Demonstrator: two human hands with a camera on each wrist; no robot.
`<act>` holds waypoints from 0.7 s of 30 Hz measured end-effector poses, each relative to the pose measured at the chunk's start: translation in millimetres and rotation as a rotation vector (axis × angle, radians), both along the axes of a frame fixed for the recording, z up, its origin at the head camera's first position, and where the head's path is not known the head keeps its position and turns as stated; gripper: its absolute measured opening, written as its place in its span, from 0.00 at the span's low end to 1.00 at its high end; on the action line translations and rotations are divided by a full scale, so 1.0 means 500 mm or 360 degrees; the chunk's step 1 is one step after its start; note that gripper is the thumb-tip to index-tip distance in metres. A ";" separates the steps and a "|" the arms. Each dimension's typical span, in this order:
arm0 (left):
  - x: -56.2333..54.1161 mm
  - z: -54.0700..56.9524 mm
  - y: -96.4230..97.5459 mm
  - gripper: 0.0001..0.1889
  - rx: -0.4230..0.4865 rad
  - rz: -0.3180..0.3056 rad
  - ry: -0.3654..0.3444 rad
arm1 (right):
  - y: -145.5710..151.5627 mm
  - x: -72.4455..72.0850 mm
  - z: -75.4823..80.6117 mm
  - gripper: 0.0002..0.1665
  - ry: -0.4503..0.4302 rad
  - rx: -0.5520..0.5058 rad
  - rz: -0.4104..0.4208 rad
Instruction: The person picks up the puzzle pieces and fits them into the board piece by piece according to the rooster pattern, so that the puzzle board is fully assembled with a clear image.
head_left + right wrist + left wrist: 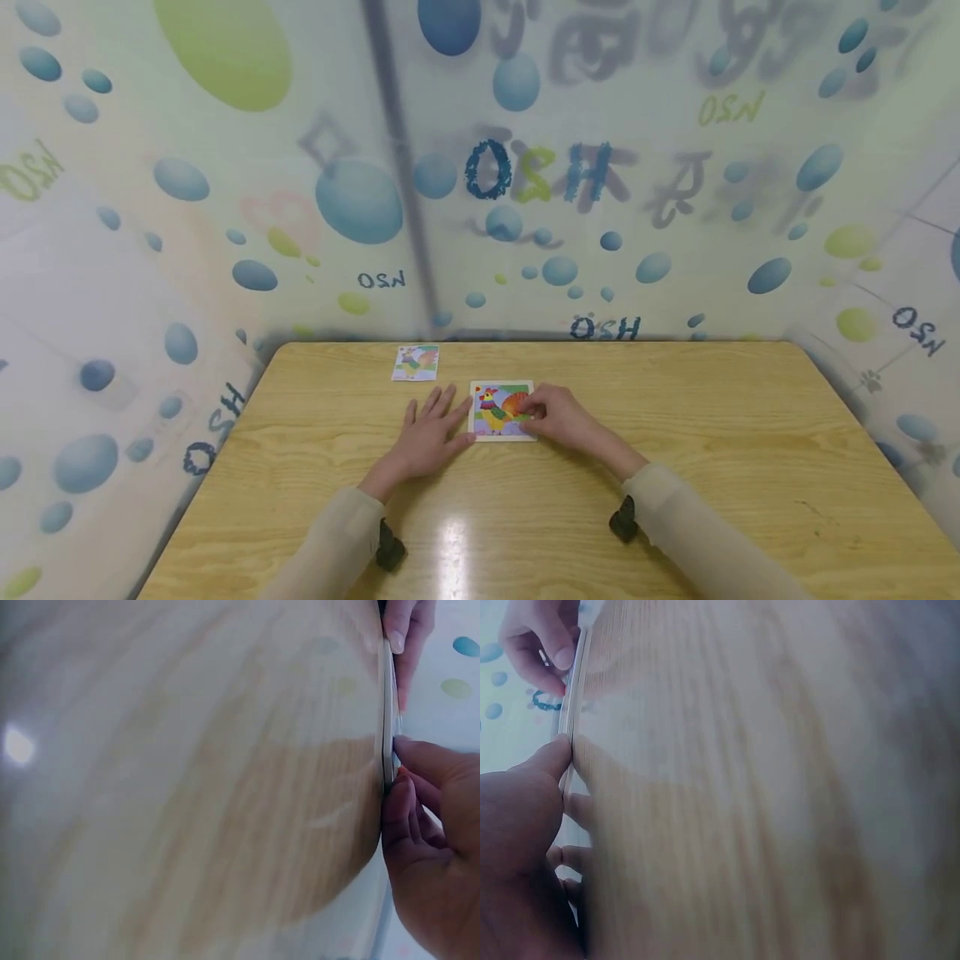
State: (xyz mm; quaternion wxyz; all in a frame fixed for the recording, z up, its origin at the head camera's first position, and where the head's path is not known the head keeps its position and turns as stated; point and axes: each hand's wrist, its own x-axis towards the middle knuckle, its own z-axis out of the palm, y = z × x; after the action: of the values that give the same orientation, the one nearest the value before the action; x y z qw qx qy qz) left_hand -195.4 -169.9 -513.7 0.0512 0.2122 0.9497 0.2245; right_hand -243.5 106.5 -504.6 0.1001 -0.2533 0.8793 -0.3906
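A flat square rooster jigsaw puzzle (501,414) with a pale frame lies on the table. My left hand (431,433) is spread at its left side, index finger and thumb touching the frame edge. In the left wrist view, the left thumb (549,759) rests along the frame's edge. At the right side, my right hand (561,421) has bent fingers over the rooster's orange tail. Its fingertips pinch a small puzzle piece, of which an orange bit (403,771) shows in the right wrist view; the rest is hidden by the fingers.
A paper card (416,363) with a paler print of the same rooster lies behind the left hand, near the back edge. The wooden table (675,392) meets a patterned curtain (525,275) at the back, with more curtain along both sides.
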 end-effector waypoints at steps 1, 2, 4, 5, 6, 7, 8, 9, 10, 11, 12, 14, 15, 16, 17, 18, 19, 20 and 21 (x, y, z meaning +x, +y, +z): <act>-0.001 -0.003 -0.001 0.36 -0.0003 0.0000 -0.0003 | 0.000 0.001 0.000 0.11 0.0025 0.0016 0.0007; -0.002 -0.005 -0.001 0.36 -0.0005 0.0003 -0.0003 | 0.000 0.002 0.001 0.11 0.0032 0.0028 0.0006; -0.003 -0.010 -0.002 0.36 -0.0015 0.0011 -0.0004 | 0.000 0.004 0.003 0.11 0.0058 0.0046 0.0021; -0.004 -0.012 -0.002 0.36 -0.0026 0.0015 -0.0008 | 0.000 0.006 0.004 0.11 0.0065 0.0052 0.0024; -0.005 -0.013 -0.002 0.36 -0.0027 0.0018 -0.0009 | 0.001 0.007 0.005 0.11 0.0070 0.0059 0.0031; -0.004 -0.010 -0.001 0.35 -0.0033 0.0023 -0.0016 | 0.001 0.008 0.007 0.12 0.0079 0.0073 0.0038; -0.003 -0.006 0.000 0.35 -0.0043 0.0025 -0.0020 | 0.001 0.009 0.009 0.11 0.0089 0.0087 0.0047; -0.003 -0.002 0.001 0.35 -0.0053 0.0029 -0.0025 | 0.001 0.011 0.010 0.11 0.0101 0.0101 0.0059; -0.002 0.002 0.002 0.35 -0.0060 0.0031 -0.0028 | 0.001 0.012 0.011 0.11 0.0114 0.0113 0.0071; -0.001 0.005 0.003 0.35 -0.0066 0.0033 -0.0033 | 0.000 0.013 0.013 0.11 0.0124 0.0124 0.0080; 0.000 0.009 0.004 0.35 -0.0075 0.0035 -0.0035 | 0.000 0.014 0.014 0.11 0.0140 0.0134 0.0091; 0.000 0.011 0.004 0.34 -0.0087 0.0034 -0.0041 | 0.000 0.016 0.016 0.10 0.0165 0.0141 0.0105; 0.000 0.011 0.004 0.34 -0.0084 0.0032 -0.0043 | 0.000 0.017 0.016 0.10 0.0172 0.0138 0.0107; 0.000 0.010 0.004 0.35 -0.0079 0.0029 -0.0042 | 0.000 0.018 0.015 0.10 0.0179 0.0136 0.0107; 0.000 0.008 0.004 0.35 -0.0080 0.0027 -0.0040 | 0.000 0.018 0.015 0.10 0.0187 0.0136 0.0106; 0.000 0.008 0.003 0.34 -0.0079 0.0025 -0.0037 | 0.001 0.019 0.014 0.09 0.0196 0.0134 0.0107; 0.000 0.007 0.003 0.34 -0.0078 0.0022 -0.0040 | 0.001 0.019 0.014 0.09 0.0204 0.0136 0.0107; 0.000 0.007 0.003 0.34 -0.0072 0.0021 -0.0034 | 0.001 0.019 0.013 0.09 0.0212 0.0140 0.0108; 0.001 0.007 0.003 0.34 -0.0075 0.0022 -0.0034 | 0.001 0.019 0.012 0.09 0.0220 0.0143 0.0110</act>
State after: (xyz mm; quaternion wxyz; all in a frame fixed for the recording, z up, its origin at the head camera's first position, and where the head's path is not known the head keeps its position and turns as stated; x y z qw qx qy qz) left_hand -194.9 -168.4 -510.2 0.0648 0.2021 0.9556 0.2047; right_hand -234.1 107.2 -498.6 0.0640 -0.3050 0.8915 -0.3287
